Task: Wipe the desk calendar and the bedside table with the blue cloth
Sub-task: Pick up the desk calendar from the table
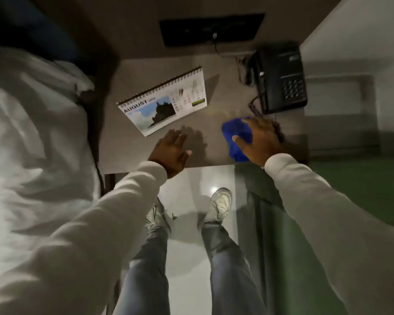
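Observation:
A spiral-bound desk calendar point(163, 103) showing AUGUST stands on the left part of the grey bedside table point(216, 123). My right hand point(261, 138) presses down on the crumpled blue cloth point(236, 135) near the table's front right, just in front of the telephone. My left hand point(172, 153) hovers over the table's front edge with fingers spread, just below the calendar's lower corner, holding nothing.
A black telephone point(280, 80) with tangled cords sits at the table's back right. A dark socket panel point(212, 28) is on the wall behind. A bed with white bedding point(32, 133) lies to the left. My shoes point(220, 206) stand on the pale floor below.

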Action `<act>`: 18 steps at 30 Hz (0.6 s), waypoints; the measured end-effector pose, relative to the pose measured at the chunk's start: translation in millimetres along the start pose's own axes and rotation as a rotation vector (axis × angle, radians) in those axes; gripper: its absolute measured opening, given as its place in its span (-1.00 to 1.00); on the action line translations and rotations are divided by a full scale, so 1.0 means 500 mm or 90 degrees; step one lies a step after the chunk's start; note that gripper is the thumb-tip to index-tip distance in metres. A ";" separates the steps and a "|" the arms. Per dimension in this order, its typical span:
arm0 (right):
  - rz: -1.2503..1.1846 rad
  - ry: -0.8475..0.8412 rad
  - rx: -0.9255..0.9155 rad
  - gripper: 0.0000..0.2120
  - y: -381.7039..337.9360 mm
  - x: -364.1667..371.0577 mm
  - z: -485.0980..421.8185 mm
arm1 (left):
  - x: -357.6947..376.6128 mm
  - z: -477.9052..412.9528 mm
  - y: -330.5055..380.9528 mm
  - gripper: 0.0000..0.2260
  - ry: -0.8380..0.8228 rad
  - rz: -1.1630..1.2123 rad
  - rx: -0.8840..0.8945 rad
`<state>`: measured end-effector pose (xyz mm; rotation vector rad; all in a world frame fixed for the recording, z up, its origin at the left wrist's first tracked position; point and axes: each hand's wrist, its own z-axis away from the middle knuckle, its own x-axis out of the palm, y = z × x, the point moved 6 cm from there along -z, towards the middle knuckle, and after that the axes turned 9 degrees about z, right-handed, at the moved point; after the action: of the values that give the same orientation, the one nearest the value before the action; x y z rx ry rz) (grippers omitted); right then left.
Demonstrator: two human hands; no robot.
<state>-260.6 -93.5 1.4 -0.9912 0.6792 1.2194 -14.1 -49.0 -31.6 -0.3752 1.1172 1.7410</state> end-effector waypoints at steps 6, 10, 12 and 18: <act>0.132 0.067 0.051 -0.41 0.006 0.154 -0.046 | 0.147 -0.039 -0.101 -0.40 0.073 -0.112 0.054; 0.111 0.131 0.071 -0.43 0.004 0.185 -0.059 | 0.169 -0.043 -0.121 -0.41 0.141 -0.177 0.106; 0.112 0.155 0.066 -0.46 0.002 0.193 -0.062 | 0.173 -0.043 -0.124 -0.41 0.152 -0.192 0.111; 0.164 0.187 0.049 -0.51 -0.013 0.195 -0.072 | 0.177 -0.048 -0.126 -0.39 0.145 -0.215 0.104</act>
<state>-227.9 -82.6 -97.0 -1.0512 1.1052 1.2705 -6.5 -12.8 -136.7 -0.6346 1.2663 1.3250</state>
